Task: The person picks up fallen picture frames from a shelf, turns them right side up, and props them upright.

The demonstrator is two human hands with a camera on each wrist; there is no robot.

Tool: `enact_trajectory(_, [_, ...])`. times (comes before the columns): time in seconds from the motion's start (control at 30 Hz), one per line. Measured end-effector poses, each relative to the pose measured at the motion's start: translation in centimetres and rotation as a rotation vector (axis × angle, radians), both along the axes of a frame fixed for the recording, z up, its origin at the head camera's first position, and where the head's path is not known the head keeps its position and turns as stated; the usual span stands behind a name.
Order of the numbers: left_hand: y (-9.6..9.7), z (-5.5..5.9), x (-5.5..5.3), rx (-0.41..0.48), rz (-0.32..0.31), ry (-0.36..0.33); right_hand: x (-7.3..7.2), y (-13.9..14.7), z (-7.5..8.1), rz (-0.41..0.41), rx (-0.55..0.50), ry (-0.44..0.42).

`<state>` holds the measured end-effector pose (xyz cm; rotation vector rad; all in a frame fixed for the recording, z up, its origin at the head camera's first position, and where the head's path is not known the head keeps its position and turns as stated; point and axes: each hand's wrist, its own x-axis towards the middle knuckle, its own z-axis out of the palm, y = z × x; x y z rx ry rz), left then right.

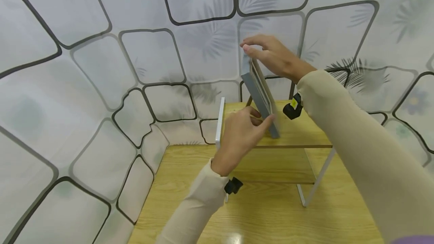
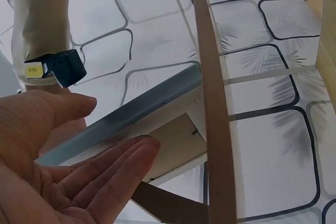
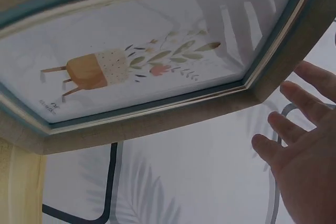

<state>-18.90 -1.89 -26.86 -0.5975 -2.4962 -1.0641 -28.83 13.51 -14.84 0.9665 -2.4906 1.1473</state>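
Observation:
A picture frame (image 1: 258, 90) with a blue-grey side edge stands tilted on the small wooden shelf (image 1: 301, 127). Its front, in the right wrist view, shows a print (image 3: 100, 72) of a legged pot with leaves and a flower. My left hand (image 1: 239, 131) grips the lower part of the frame's side, thumb at the front and fingers behind; the left wrist view shows the pale backing (image 2: 176, 140) by those fingers. At the upper end, my right hand (image 1: 271, 55) rests with extended fingers, its fingertips against the rim. A brown strut (image 1: 249, 101) shows behind the frame.
The shelf has a lower board (image 1: 271, 166) and white metal legs (image 1: 320, 176). It stands on a wood-grain surface (image 1: 190, 199). Behind and to the left hangs a patterned white wall covering (image 1: 95, 70), close to the shelf's back.

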Motion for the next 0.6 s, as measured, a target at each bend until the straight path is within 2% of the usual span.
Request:
enact_trajectory(0.13, [0.3, -0.2, -0.4, 0.001, -0.004, -0.018, -0.8, 0.2, -0.2, 0.001, 0.071, -0.068])
enact_trajectory(0.3, [0.5, -0.1, -0.8, -0.01, -0.001, -0.019, -1.1, 0.1, -0.4, 0.019, 0.076, -0.115])
enact_trajectory(0.6, [0.7, -0.2, -1.0, -0.021, -0.003, -0.025, -1.3, 0.4, -0.7, 0.021, 0.062, -0.098])
